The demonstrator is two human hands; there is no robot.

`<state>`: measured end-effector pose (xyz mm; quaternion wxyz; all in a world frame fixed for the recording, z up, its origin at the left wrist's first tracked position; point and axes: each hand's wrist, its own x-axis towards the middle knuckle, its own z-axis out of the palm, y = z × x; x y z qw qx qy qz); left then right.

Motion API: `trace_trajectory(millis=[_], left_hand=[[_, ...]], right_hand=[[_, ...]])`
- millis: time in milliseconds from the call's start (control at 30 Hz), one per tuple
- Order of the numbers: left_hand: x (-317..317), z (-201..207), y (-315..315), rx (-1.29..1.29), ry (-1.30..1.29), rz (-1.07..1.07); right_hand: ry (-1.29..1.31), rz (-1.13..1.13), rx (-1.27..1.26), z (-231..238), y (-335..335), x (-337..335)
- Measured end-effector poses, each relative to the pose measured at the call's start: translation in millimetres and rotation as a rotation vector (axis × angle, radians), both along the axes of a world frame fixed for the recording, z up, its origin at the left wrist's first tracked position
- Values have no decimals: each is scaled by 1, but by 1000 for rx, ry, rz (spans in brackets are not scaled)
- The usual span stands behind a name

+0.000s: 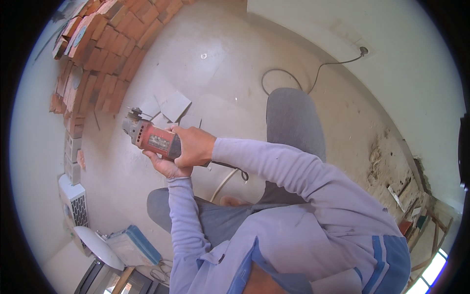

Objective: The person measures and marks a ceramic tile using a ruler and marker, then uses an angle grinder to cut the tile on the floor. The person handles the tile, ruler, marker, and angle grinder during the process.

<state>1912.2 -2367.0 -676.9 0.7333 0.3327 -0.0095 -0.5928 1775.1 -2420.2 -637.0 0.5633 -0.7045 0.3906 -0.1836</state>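
I hold a red and black angle grinder [155,139] in both hands, its grey metal head pointing away to the left. My left hand [167,165] supports the body from below, palm up. Wrapped round the black rear part is my right hand [197,145], fingers closed. The disc at the head is hard to make out. A black cord [243,174] loops out behind the tool. Just beyond the grinder, a pale square tile [175,106] and some smaller cut pieces lie on the floor.
Stacked red bricks [110,49] line the far left wall. A cable [289,73] runs from a wall socket [363,51] across the floor. Left and near are a white box-shaped unit [73,198] and a blue-edged case [137,245]. Debris [404,193] lies along the right wall.
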Motion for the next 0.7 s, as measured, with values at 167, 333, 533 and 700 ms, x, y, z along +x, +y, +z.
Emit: trace_trajectory(millis=[167, 333, 533, 700], left_hand=[[-4, 1, -1, 62, -35, 99], [4, -5, 0, 77, -108, 86], [6, -2, 0, 138, -171, 87], [3, 9, -6, 154, -82, 113]], right_hand=[[43, 8, -61, -4, 3, 6], [82, 31, -39, -2, 4, 10], [10, 17, -52, -10, 6, 13], [109, 69, -19, 2, 1, 8]])
